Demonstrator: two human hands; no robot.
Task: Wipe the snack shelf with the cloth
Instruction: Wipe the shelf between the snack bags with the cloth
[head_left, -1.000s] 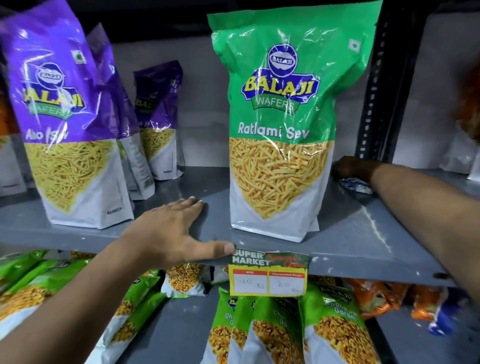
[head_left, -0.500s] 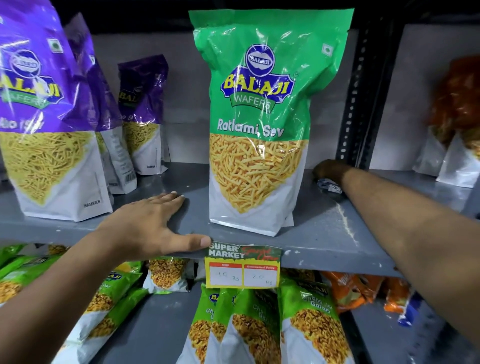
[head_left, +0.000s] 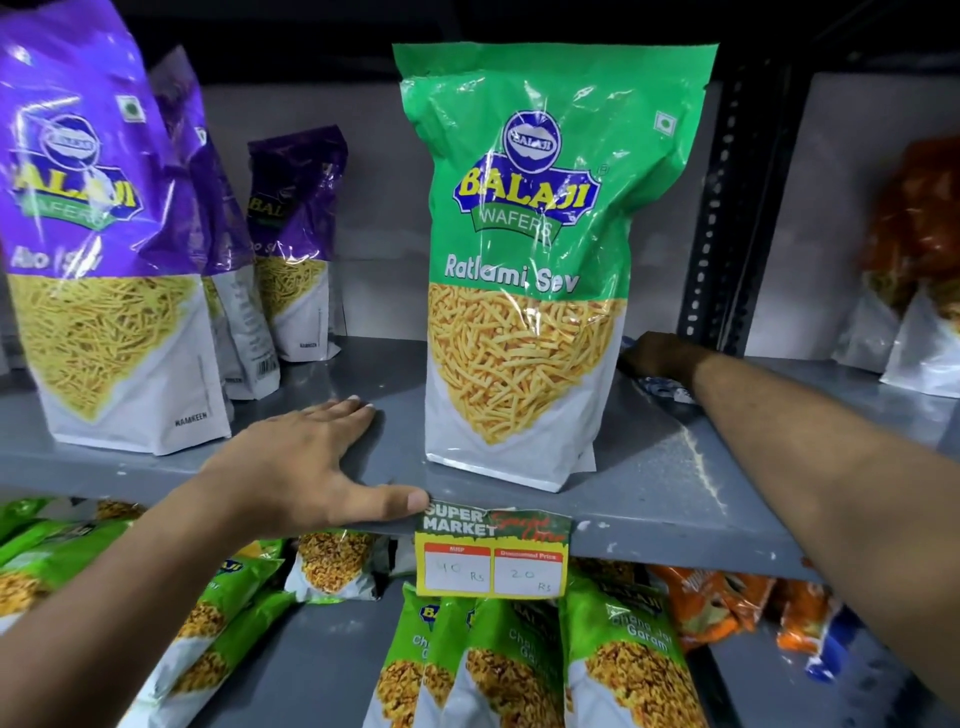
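Cloth (head_left: 662, 387) lay bunched under our right hand (head_left: 657, 356) at the back of the grey shelf (head_left: 649, 467), just right of the upright green snack bag (head_left: 524, 270); whether that grip pinched it we could not tell. Our left hand (head_left: 306, 462) rested flat, fingers spread, on the shelf's front edge beside the price tag (head_left: 493, 553).

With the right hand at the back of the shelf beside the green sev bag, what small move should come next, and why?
Probably draw the right hand and the cloth under it forward along the bare grey shelf toward the front edge. That strip beside the green bag shows pale streaks, and the left hand rests flat on the shelf, well clear.
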